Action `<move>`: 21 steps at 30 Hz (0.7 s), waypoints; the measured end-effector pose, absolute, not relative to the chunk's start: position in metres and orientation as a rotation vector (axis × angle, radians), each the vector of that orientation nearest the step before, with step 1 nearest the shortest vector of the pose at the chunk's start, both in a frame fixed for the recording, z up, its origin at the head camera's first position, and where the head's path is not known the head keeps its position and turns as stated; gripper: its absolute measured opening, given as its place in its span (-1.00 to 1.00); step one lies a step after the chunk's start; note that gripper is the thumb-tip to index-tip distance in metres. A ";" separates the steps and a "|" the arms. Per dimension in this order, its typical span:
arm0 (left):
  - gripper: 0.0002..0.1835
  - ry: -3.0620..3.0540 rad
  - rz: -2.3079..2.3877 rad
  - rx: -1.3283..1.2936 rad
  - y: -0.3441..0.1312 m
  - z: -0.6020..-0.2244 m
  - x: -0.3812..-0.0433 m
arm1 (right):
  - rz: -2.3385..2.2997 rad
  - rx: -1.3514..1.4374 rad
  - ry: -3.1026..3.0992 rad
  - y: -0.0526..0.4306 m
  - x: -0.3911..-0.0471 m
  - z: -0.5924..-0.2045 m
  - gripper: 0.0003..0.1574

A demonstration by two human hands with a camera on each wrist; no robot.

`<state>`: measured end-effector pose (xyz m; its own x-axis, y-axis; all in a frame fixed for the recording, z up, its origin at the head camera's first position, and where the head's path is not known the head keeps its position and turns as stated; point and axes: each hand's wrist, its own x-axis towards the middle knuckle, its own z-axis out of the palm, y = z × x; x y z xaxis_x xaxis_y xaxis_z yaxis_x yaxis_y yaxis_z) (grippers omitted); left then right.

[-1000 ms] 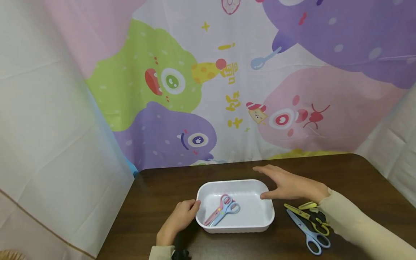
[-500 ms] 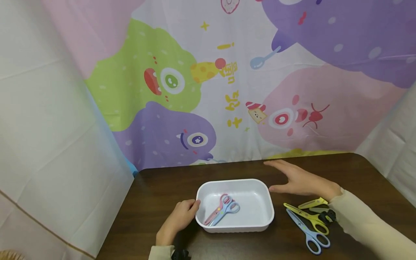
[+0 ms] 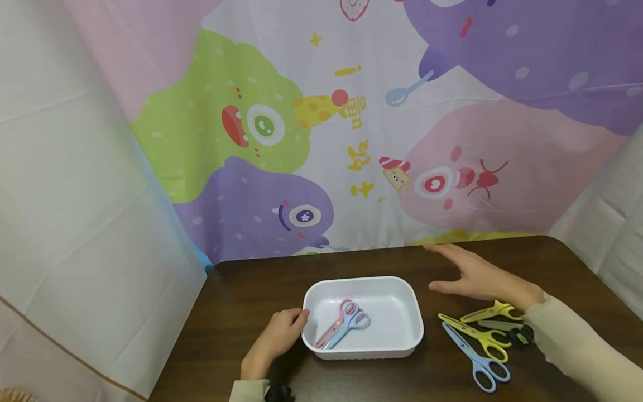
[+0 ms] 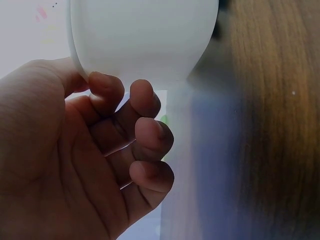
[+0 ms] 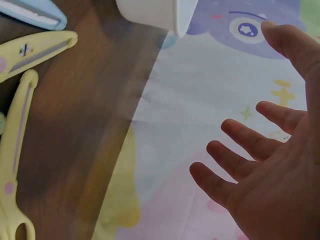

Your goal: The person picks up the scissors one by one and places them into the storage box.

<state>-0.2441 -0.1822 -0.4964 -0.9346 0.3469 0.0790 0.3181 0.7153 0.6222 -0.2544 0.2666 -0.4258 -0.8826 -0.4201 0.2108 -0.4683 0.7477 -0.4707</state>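
Note:
A white tray (image 3: 392, 321) stands on the table in the head view. Inside it, blue-handled scissors (image 3: 350, 321) lie across pink scissors (image 3: 327, 334), toward the left side. My left hand (image 3: 278, 335) pinches the tray's left rim between thumb and index finger; the other fingers curl loosely below in the left wrist view. To the right of the tray, my right hand (image 3: 474, 276) hovers with fingers spread, holding nothing. Nearest it lie two yellow scissors (image 3: 462, 327), with pale green scissors (image 3: 494, 324) between them and blue scissors (image 3: 461, 341) in front.
The dark wooden table (image 3: 226, 301) ends at the back against a cartoon-printed curtain (image 3: 369, 223). White cloth (image 3: 90, 223) hangs at the left, with more at the right. The right wrist's black camera mount (image 3: 522, 335) partly covers the scissors' handles.
My right hand has moved right, away from above the tray's edge, uncovering more of the yellow and green scissors. The left hand and tray have stayed put.

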 end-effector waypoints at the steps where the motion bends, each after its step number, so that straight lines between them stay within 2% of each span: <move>1: -0.59 2.870 1.028 0.557 -0.182 -0.497 -0.244 | 0.806 0.721 -2.852 0.268 -0.254 -0.426 0.06; 13: -0.58 2.895 1.008 0.561 -0.183 -0.498 -0.244 | 0.775 0.648 -2.857 0.287 -0.247 -0.428 0.00; 21: -0.58 2.903 1.003 0.575 -0.183 -0.498 -0.245 | 0.790 0.584 -2.868 0.298 -0.246 -0.432 0.03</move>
